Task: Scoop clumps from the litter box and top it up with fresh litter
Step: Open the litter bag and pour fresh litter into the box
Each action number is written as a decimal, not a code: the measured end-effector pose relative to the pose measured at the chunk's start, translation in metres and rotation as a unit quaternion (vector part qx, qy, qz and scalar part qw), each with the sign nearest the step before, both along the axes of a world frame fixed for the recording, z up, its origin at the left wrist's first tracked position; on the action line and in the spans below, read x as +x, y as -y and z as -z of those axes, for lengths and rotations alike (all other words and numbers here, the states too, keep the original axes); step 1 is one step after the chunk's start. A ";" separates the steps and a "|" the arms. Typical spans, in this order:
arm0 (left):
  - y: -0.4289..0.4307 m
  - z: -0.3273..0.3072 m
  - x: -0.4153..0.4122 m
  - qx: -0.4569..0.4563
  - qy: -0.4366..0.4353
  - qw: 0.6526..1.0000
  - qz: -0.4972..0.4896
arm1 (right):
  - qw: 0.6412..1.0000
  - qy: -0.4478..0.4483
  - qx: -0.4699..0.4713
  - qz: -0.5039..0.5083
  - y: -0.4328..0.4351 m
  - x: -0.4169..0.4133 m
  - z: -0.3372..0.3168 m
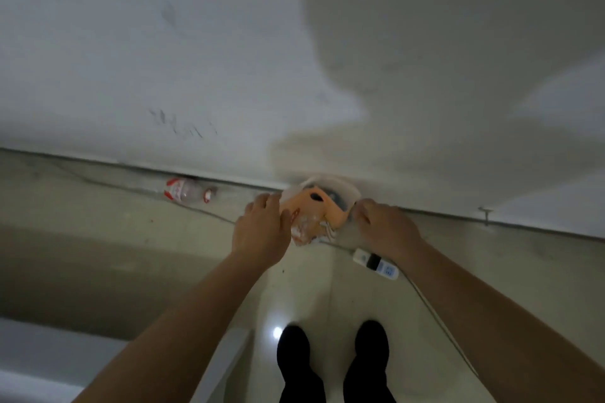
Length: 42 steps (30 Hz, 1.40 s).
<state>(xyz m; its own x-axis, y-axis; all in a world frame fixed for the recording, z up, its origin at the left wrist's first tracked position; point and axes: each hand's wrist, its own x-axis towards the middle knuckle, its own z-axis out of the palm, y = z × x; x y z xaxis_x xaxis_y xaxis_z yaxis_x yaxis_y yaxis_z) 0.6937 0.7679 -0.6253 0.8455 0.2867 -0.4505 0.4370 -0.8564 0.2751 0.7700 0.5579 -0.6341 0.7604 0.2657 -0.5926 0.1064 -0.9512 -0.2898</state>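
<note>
Pale glossy floor (304, 298) meeting a scuffed white wall (163, 42), seen from above in dim light. At the foot of the wall, a white round tub (343, 188) with a crumpled orange bag (307, 209) stuffed in it and spilling out over the near edge. Something dark showing inside behind the bag, too blurred to name. Left hand (262, 229) on the bag's left side, fingers (271, 201) curled over its top edge and thumb pressed to its front, gripping the plastic. Right hand (389, 229) at the tub's right rim, fingers (361, 208) bent tight with knuckles up; cannot tell whether holding rim or bag, the tips being hidden. Bag and tub lying between the two hands, touching the left one. Clear plastic bottle (186, 193) with a red label on its side along the wall, left of the tub. White power strip (376, 262) just under the right wrist, its cable (435, 311) trailing toward the lower right. Black shoes (294, 347) planted on the floor below.
</note>
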 end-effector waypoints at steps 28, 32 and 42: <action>0.038 0.190 0.023 -0.320 -0.051 0.807 -0.494 | 0.877 -0.189 0.216 0.386 -0.021 0.012 0.211; 0.044 0.196 0.020 -0.363 -0.053 0.761 -0.535 | 0.914 -0.235 0.196 0.265 -0.011 -0.040 0.210; 0.038 0.222 -0.033 -0.196 -0.041 0.848 -0.490 | 0.952 -0.103 0.145 0.248 0.005 -0.062 0.195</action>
<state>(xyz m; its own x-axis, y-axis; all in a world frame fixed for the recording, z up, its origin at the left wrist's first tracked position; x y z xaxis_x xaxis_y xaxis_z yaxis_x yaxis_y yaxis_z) 0.6607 0.7301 -0.8474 0.2489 0.6477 -0.7200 0.9178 0.0797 0.3890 0.7079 0.5529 -0.8290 0.7100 0.0795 -0.6997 -0.4233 -0.7459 -0.5142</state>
